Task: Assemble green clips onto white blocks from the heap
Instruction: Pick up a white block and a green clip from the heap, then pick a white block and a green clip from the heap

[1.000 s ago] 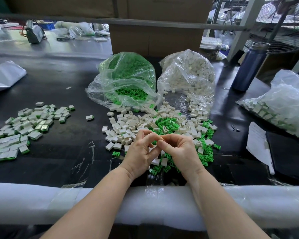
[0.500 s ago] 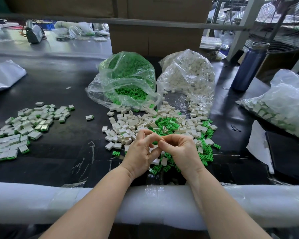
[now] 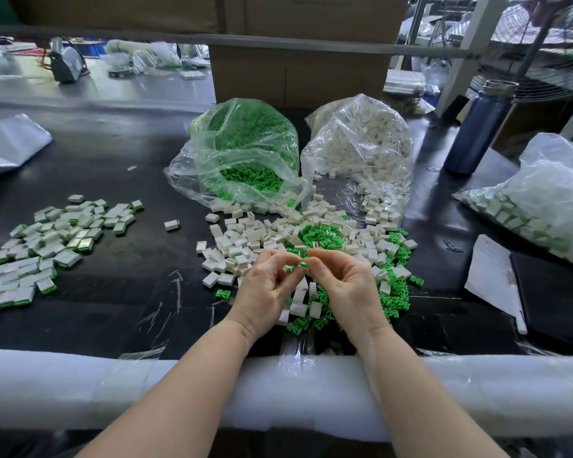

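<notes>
Head-worn wide-angle view, single camera.
It looks forward and down, close over the black table (image 3: pixel 113 166) edge toward stacked boxes (image 3: pixel 298 71).

glossy plastic bags (image 3: pixel 358 143), matt black table (image 3: pixel 113 299)

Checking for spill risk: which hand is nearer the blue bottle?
Right. The right hand is below-left of the blue bottle; the left hand is farther left.

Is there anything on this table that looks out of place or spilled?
One finished block lies alone on the black table, between the finished pile on the left and the loose heap. White blocks and green clips also spill from both open bags, probably on purpose. Nothing looks damaged.
</notes>
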Available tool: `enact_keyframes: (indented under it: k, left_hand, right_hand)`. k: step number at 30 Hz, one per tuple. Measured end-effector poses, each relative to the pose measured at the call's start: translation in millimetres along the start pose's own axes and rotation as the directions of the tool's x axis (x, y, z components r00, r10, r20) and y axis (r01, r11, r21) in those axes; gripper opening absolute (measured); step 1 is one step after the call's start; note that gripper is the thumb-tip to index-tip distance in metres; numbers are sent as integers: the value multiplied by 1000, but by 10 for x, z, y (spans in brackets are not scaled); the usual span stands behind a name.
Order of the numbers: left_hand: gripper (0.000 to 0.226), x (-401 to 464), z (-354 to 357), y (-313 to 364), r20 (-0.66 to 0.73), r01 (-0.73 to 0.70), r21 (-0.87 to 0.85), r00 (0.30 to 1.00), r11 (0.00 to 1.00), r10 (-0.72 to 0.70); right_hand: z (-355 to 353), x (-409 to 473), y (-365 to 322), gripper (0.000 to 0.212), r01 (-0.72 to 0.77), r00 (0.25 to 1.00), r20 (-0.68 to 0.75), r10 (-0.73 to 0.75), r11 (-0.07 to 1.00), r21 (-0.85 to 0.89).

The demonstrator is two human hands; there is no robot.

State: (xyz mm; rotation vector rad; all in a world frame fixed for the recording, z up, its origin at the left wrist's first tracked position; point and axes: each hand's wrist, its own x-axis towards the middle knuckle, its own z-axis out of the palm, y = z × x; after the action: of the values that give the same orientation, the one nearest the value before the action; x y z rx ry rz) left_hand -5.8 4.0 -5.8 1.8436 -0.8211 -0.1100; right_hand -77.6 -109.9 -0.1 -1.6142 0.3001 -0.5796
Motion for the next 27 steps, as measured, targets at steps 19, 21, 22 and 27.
enact_keyframes:
  k: [19, 21, 22, 27]
  left_hand:
    - [6, 6, -54, -15, -128, 105, -247, 982, 963, -140]
    - [8, 2, -64, -13, -125, 134, -371, 973, 919, -192]
    - [10, -2, -66, -10, -122, 140, -417, 970, 898, -209]
    - [20, -3, -71, 7, -138, 141, -548, 957, 825, -255]
  right_hand:
    - [37, -25, 23, 10, 270, 957, 34, -288, 843, -464]
    - [65, -41, 21, 9, 322, 944, 112, -310, 797, -511]
    - [84, -50, 19, 10, 350, 935, 157, -316, 769, -535]
    - [183, -92, 27, 15, 457, 890, 334, -312, 616, -642]
